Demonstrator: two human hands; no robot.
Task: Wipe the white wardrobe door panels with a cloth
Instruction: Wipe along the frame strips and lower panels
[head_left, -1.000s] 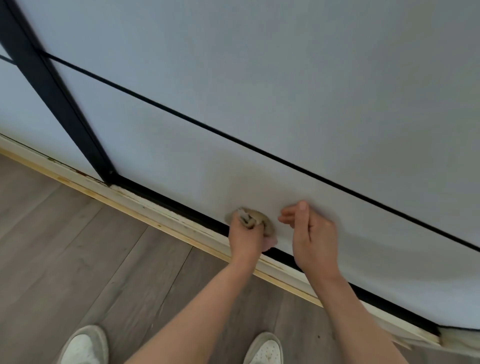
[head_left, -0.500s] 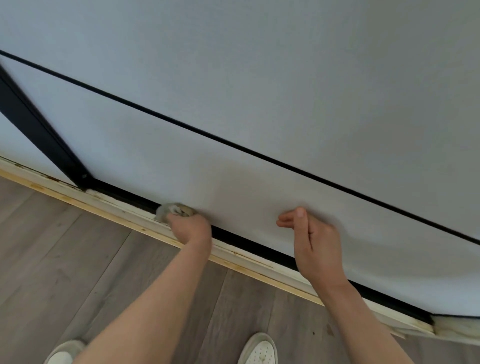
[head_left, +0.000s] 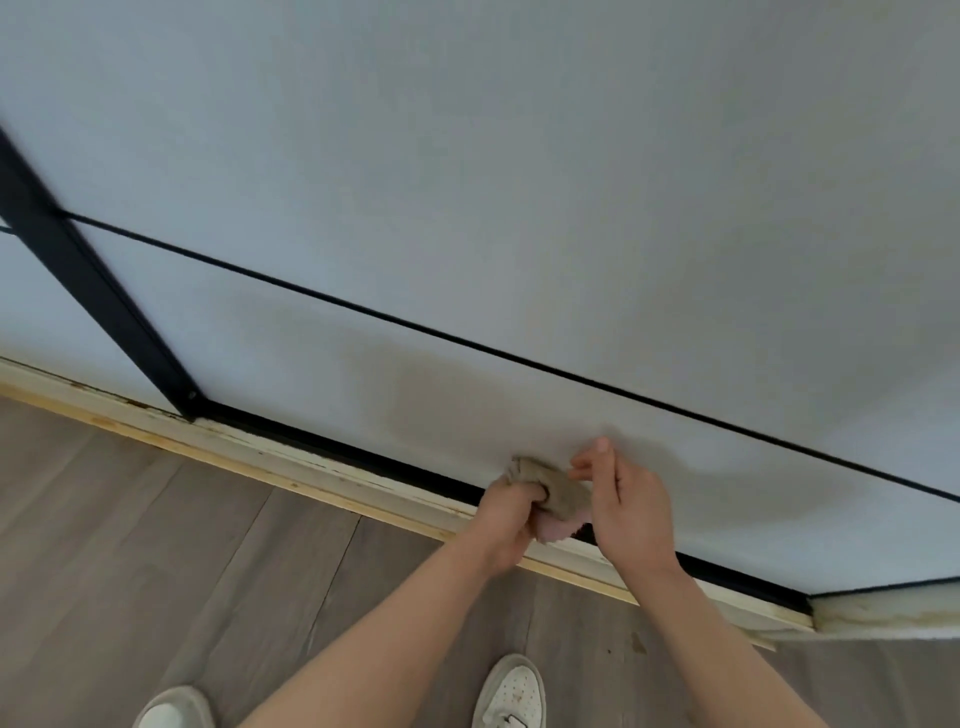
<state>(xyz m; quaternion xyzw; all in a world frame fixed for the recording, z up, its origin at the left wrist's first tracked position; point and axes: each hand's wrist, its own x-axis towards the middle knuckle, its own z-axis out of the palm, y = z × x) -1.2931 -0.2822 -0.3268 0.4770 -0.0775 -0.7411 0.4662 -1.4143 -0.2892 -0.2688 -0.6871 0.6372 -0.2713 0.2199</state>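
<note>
The left hand (head_left: 506, 512) has swept back right along the lowest door panel (head_left: 363, 395), its grip bunched around the beige cloth (head_left: 553, 491) beside the loosely curled, empty right hand (head_left: 626, 512) — so low, the cloth may snag the black bottom rail (head_left: 332, 447).

Lower door panel (head_left: 322, 374): bare face left of cloth (head_left: 558, 491). Obstacles: right hand (head_left: 623, 512) just beside cloth; black bottom rail (head_left: 332, 448) below; black upright (head_left: 88, 280) far left.
</note>
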